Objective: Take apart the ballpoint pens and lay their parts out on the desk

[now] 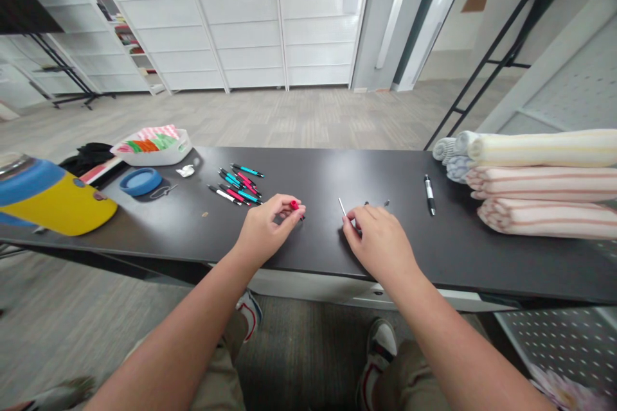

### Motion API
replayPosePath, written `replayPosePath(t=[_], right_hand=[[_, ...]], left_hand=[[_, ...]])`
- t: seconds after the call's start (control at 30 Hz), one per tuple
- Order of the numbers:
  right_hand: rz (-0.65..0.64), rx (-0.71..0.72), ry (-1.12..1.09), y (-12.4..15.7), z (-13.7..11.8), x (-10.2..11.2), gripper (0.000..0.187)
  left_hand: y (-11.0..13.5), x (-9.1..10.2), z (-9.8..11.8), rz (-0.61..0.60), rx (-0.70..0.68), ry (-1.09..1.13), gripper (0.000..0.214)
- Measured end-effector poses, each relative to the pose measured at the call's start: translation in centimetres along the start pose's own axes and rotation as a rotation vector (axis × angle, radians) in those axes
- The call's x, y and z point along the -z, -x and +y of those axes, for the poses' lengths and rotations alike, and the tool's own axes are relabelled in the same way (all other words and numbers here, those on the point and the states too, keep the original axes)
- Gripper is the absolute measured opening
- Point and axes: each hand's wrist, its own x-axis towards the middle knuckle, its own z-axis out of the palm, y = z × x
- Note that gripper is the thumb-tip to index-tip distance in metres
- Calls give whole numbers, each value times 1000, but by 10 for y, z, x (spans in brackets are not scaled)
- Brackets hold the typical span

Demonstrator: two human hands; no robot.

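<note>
- One black table (308, 173) carries everything and runs left to right in front of us.
- Four rolled towels (544, 180) are stacked at its right end. A yellow and blue object (53, 202) and a white tray (159, 153) sit at the left.
- Two hands work at the near edge, a little apart.
- The left hand (263, 231) is closed, thumb and fingertips pinched on a red pen piece (294, 205) held just above the table top.
- The right hand (380, 241) rests with its fingers curled down at the near end of a white refill (342, 206). We cannot tell whether it grips the refill or only touches it.
- A heap of pens (240, 185) lies behind the left hand. A single black and white pen (429, 194) lies right of the right hand, with its long axis pointing away from us.
- The red pen piece is short. Its long axis runs roughly left to right, and its free end points toward the right hand. We judge it light, rigid and smooth, so we pinch it across the barrel.
- The white refill is thin. Its long axis slants away from us and slightly left. We judge it light and easily bent, so we take it near the middle.
- Two small dark parts (387, 203) lie just beyond the right hand and are too small to identify.
</note>
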Motion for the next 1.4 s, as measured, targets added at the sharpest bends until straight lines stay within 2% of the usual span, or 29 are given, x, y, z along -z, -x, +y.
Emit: replayPosePath(t=[0.2, 0.3, 0.4, 0.53, 0.63, 0.77, 0.87, 0.93, 1.07, 1.2, 1.4], right_hand=[[-9, -4, -9, 0, 0, 0, 17], [-9, -2, -16, 1, 0, 0, 18], [-2, 2, -16, 1, 1, 0, 19], [9, 33, -31, 1, 1, -1, 20], [12, 116, -116, 2, 1, 2, 21], [-4, 334, -233, 4, -2, 6, 41], [-35, 400, -229, 5, -3, 8, 33], [-40, 391, -230, 5, -3, 7, 27], [-12, 345, -252, 5, 1, 3, 26], [39, 237, -265, 3, 5, 2, 25], [72, 179, -226, 2, 4, 3, 25]], left_hand=[[-2, -3, -3, -175, 30, -24, 16], [-2, -5, -5, -206, 14, -73, 17], [-1, -6, -5, -233, -52, -185, 17], [-2, -8, -3, -354, -221, -332, 14], [-3, -9, 0, -389, -311, -372, 19], [1, -8, 4, -410, -430, -489, 29], [4, -7, 7, -440, -522, -548, 32], [5, -7, 7, -430, -515, -532, 35], [3, -9, 3, -363, -406, -440, 41], [3, -11, -2, -303, -343, -444, 32], [2, -11, -4, -328, -345, -521, 33]])
